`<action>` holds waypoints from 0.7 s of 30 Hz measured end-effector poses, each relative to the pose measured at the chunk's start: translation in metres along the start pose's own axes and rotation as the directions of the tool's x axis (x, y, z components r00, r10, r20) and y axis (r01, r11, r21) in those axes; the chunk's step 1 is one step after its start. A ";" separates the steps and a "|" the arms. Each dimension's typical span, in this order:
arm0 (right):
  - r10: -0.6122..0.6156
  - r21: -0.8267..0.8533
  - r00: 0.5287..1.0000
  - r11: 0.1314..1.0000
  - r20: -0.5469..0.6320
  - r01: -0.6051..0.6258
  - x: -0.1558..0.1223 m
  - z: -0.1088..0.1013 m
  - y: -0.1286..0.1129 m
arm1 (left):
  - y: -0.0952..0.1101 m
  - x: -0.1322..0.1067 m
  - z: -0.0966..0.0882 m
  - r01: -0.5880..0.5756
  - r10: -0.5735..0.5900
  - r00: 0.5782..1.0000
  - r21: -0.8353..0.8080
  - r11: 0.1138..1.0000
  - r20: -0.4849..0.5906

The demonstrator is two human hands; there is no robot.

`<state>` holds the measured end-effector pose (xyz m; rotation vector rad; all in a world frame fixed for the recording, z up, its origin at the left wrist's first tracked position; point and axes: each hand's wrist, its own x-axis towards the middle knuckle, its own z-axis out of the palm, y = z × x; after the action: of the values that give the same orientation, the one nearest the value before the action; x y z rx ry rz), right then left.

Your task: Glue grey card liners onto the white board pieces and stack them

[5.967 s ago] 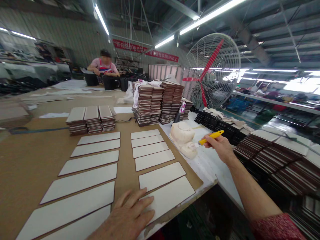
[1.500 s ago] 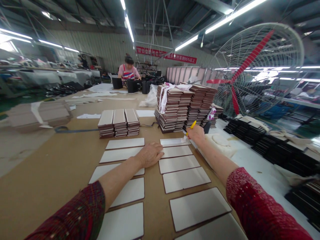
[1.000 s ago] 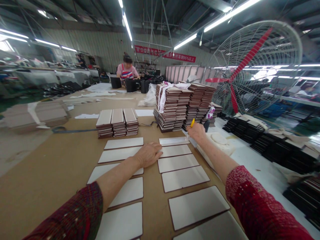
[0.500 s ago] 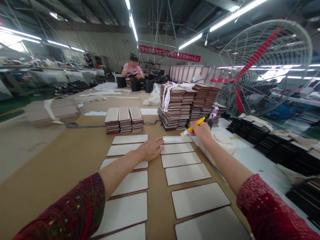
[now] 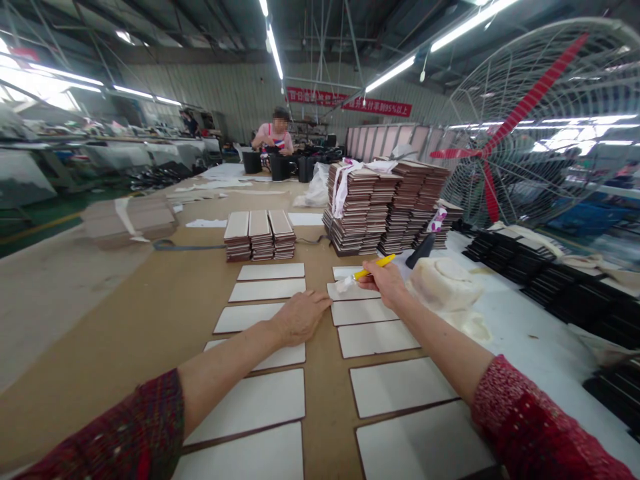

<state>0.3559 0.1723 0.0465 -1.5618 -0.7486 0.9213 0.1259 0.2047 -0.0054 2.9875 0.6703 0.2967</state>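
Observation:
Two columns of white rectangular panels lie flat on a brown cardboard sheet. My right hand is closed on a yellow-handled brush; its white tip rests on the second panel from the far end of the right column. My left hand lies palm down between the two columns, fingers stretched out, touching the panels' edges.
A low stack of brown-edged panels and taller stacks stand behind the rows. A white lumpy container sits to the right, with dark stacks and a big red-bladed fan beyond. A person works at the table's far end.
The brush has come down from the farthest right-column panel to the second one. My left hand has slid a little toward me along the gap.

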 end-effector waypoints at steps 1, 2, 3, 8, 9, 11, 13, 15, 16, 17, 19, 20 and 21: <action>0.003 -0.001 1.000 1.000 0.005 -0.003 0.001 0.002 0.001 | 0.000 0.000 0.001 0.001 -0.001 1.000 0.007 1.000 0.003; 0.005 -0.004 1.000 1.000 0.009 -0.005 0.002 0.004 0.003 | 0.000 0.000 0.001 0.002 -0.002 1.000 0.012 1.000 0.007; 0.007 -0.009 1.000 1.000 0.014 -0.007 0.003 0.006 0.005 | -0.001 0.000 0.002 0.002 -0.002 1.000 0.016 1.000 0.010; -0.005 -0.066 0.999 0.998 0.034 0.007 0.010 0.014 0.015 | -0.002 -0.001 0.004 0.006 -0.006 1.000 0.022 1.000 0.007; -0.011 -0.085 0.999 0.996 0.037 0.014 0.012 0.015 0.016 | -0.002 -0.001 0.004 0.007 -0.007 1.000 0.022 1.000 0.004; -0.023 -0.129 0.999 0.991 0.040 0.027 0.014 0.015 0.018 | -0.001 0.000 0.004 0.008 -0.008 1.000 0.020 1.000 -0.003; -0.031 -0.183 0.999 0.982 0.040 0.038 0.016 0.012 0.017 | -0.001 0.000 0.004 0.006 -0.006 1.000 0.018 1.000 -0.010; -0.039 -0.242 0.999 0.969 0.034 0.047 0.018 0.005 0.014 | -0.001 0.000 0.004 0.003 -0.003 1.000 0.016 1.000 -0.018; -0.045 -0.274 0.999 0.960 0.028 0.051 0.020 0.001 0.012 | -0.001 0.000 0.004 0.002 -0.001 1.000 0.016 1.000 -0.021; -0.052 -0.307 0.998 0.950 0.019 0.055 0.021 -0.003 0.011 | -0.001 0.000 0.005 0.001 0.000 1.000 0.016 1.000 -0.024; -0.070 -0.375 0.998 0.925 -0.002 0.064 0.023 -0.013 0.007 | -0.002 -0.001 0.006 0.000 0.000 1.000 0.016 1.000 -0.029; -0.081 -0.411 0.997 0.909 -0.015 0.067 0.024 -0.018 0.006 | -0.002 -0.001 0.006 0.000 0.001 1.000 0.017 1.000 -0.031; -0.097 -0.449 0.995 0.891 -0.035 0.071 0.024 -0.023 0.005 | -0.002 -0.001 0.007 -0.001 0.001 0.999 0.017 1.000 -0.033</action>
<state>0.3876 0.1810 0.0398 -1.9296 -1.0324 0.6626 0.1255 0.2062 -0.0126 3.0053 0.6777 0.3423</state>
